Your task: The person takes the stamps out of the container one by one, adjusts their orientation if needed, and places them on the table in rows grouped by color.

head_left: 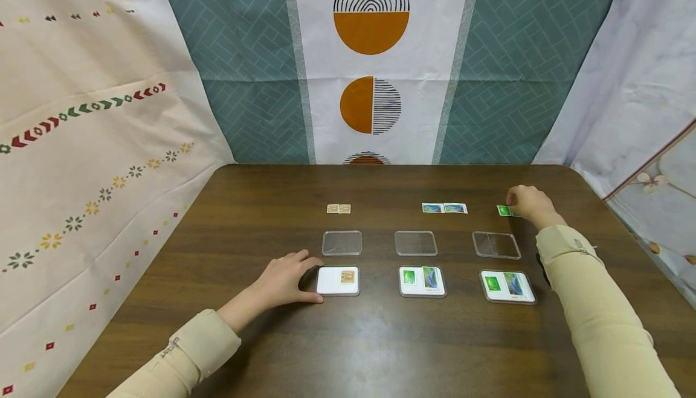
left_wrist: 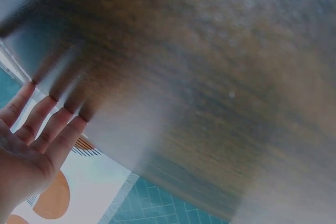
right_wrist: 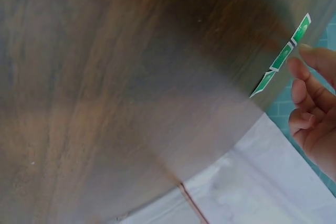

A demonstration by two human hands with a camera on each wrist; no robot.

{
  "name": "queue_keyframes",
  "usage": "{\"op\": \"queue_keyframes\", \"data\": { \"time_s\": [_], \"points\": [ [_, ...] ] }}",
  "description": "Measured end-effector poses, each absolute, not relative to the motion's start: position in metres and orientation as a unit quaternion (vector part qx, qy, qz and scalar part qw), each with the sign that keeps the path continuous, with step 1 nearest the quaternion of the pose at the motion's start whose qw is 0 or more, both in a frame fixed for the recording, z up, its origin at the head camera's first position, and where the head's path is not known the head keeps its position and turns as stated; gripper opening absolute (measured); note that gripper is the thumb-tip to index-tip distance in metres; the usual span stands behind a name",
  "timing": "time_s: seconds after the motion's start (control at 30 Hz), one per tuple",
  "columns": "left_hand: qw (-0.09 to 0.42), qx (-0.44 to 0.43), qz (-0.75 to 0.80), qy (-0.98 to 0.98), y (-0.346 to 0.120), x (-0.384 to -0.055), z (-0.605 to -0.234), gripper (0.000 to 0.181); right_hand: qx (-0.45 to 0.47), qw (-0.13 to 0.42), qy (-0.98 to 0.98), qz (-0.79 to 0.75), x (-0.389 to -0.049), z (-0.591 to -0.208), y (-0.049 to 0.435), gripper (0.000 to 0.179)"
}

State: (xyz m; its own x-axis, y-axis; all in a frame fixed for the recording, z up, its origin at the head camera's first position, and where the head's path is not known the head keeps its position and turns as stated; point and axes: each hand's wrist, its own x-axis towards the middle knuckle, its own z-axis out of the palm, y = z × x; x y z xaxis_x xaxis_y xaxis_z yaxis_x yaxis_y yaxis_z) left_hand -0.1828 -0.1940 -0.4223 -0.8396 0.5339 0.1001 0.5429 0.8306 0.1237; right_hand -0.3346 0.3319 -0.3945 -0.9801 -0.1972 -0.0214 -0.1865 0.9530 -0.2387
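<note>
My left hand (head_left: 288,278) holds the left end of a shallow clear case (head_left: 328,285), thumb and forefinger at its near and far edges. A brown stamp (head_left: 347,276) lies on the case's white insert. In the left wrist view the fingers (left_wrist: 60,137) reach down to the tabletop; no case shows there. At the far right, my right hand (head_left: 531,203) hovers over green stamps, one green stamp (head_left: 504,211) showing beside its fingertips. The right wrist view has three green stamps (right_wrist: 282,57) in a row, with bent fingers next to them and no stamp visibly lifted.
Two more cases, a middle case (head_left: 417,290) and a right case (head_left: 505,295), each carry a green and a blue stamp. Behind stand three clear lids, including the left lid (head_left: 342,243). Farther back lie brown stamps (head_left: 338,209) and blue stamps (head_left: 444,208).
</note>
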Motion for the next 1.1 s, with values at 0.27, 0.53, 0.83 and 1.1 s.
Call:
{"op": "queue_keyframes", "data": {
  "time_s": [0.27, 0.53, 0.83, 1.1],
  "points": [
    [0.028, -0.281, -0.076, -0.956, -0.194, -0.183, -0.422, 0.067, -0.097, 0.025, 0.987, -0.123, -0.332, -0.392, 0.334, 0.007],
    [0.028, -0.281, -0.074, -0.956, -0.194, -0.183, -0.422, 0.067, -0.101, 0.015, 0.985, -0.137, -0.328, -0.392, 0.336, 0.010],
    [0.020, -0.283, -0.076, -0.956, -0.193, -0.182, -0.424, 0.066, -0.102, 0.011, 0.983, -0.153, -0.316, -0.397, 0.344, 0.009],
    [0.024, -0.282, -0.077, -0.956, -0.193, -0.182, -0.421, 0.066, -0.101, -0.014, 0.982, -0.157, -0.311, -0.392, 0.343, 0.011]
  ]
}}
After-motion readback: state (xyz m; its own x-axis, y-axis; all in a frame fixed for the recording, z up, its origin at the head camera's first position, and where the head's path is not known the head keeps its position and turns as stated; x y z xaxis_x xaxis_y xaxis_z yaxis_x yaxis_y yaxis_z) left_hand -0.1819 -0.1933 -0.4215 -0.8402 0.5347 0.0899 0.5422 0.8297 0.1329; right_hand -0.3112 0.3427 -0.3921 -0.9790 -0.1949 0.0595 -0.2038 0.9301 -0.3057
